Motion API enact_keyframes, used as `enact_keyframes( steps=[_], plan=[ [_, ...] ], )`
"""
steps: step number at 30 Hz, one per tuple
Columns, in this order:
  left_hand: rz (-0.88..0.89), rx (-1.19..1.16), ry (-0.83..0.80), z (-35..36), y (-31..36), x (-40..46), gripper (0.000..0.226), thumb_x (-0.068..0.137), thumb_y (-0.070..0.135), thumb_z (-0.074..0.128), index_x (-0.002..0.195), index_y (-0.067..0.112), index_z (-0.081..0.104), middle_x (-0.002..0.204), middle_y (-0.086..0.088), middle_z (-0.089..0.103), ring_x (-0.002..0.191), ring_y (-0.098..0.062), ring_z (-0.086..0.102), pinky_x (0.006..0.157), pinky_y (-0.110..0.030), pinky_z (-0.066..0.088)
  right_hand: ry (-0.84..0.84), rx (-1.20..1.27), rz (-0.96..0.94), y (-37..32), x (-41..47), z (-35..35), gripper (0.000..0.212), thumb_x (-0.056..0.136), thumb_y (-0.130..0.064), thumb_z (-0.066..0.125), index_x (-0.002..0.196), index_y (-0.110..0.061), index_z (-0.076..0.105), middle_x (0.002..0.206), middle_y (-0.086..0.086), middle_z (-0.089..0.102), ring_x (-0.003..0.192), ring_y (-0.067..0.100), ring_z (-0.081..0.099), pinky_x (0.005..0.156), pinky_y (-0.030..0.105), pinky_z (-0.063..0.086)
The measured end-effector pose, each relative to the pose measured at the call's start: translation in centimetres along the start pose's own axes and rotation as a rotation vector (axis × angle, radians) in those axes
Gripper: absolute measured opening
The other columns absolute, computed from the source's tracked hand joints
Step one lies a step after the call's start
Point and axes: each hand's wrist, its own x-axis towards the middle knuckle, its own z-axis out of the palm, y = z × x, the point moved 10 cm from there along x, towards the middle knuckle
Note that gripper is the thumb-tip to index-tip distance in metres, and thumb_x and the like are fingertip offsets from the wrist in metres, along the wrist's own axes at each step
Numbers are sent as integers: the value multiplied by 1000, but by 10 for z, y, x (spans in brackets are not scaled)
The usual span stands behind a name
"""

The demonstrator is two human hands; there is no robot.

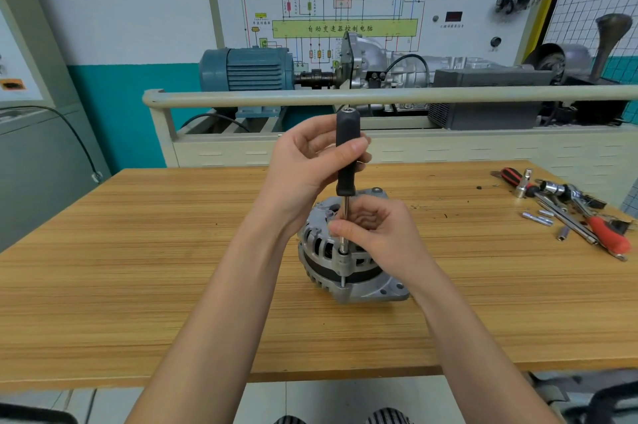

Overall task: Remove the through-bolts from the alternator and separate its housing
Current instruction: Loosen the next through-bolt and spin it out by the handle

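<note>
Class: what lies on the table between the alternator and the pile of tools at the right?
Only bare table, as the head view shows, between alternator and tools.

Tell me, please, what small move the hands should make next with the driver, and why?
Probably turn the handle to back the bolt out. The left hand grips the black handle of the nut driver, which stands upright; the right hand pinches its shaft, and its tip sits on a through-bolt at the edge of the alternator. The housing looks still closed.
</note>
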Motion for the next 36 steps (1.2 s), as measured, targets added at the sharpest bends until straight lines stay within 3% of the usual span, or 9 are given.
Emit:
enact_keyframes(
  steps=[5,11,13,18,26,29,32,36],
  plan=[
    [-37,2,-116,7,-2,-3,25,96,5,46,117,0,59,104,-10,70,90,-21,68,83,-32,54,-41,-7,3,1,1,4,13,88,-3,65,82,-14,70,74,3,73,73,15,70,74,25,52],
    [-15,-12,40,-7,-1,-1,40,68,5,79,105,5,63,92,-7,70,81,-23,68,81,-37,56,-33,-2,-13,-2,-1,4,10,86,-9,69,87,-19,71,79,3,73,78,20,70,77,33,56],
    [-19,-14,50,-8,-1,-1,46,62,7,78,105,6,61,91,-6,69,80,-23,67,81,-37,56,-39,-6,-14,-3,-1,5,9,87,-8,68,85,-16,71,76,3,73,75,18,70,76,30,55],
    [-38,-15,-153,12,0,-6,33,85,10,59,118,3,58,101,-10,72,90,-21,68,85,-31,54,-89,3,-2,-4,-1,9,20,92,-2,57,88,-17,69,76,3,73,76,17,70,77,27,53],
    [-17,-20,29,-3,0,-3,37,61,7,74,95,3,61,76,-3,71,67,-19,69,68,-29,57,-39,-13,-1,-2,-1,6,9,84,-9,71,85,-18,71,76,3,73,74,18,70,74,29,56],
    [-42,-4,-51,4,-1,-4,30,75,7,73,103,4,61,89,-6,71,78,-22,70,74,-31,57,-75,-2,8,-1,-1,9,15,90,-3,61,87,-15,70,74,2,72,74,15,70,75,24,53],
    [-51,3,-160,10,-1,-7,24,92,7,55,115,4,61,108,-10,70,93,-24,69,86,-33,55,-98,14,12,-3,-1,10,19,93,0,55,90,-12,69,76,3,72,75,16,69,76,23,52],
    [-32,-37,-116,3,1,-5,25,86,5,60,110,2,64,102,-11,72,91,-25,69,84,-35,55,-94,33,34,0,-2,10,13,91,-4,60,93,-12,70,81,6,73,80,18,70,79,27,54]
  ],
)
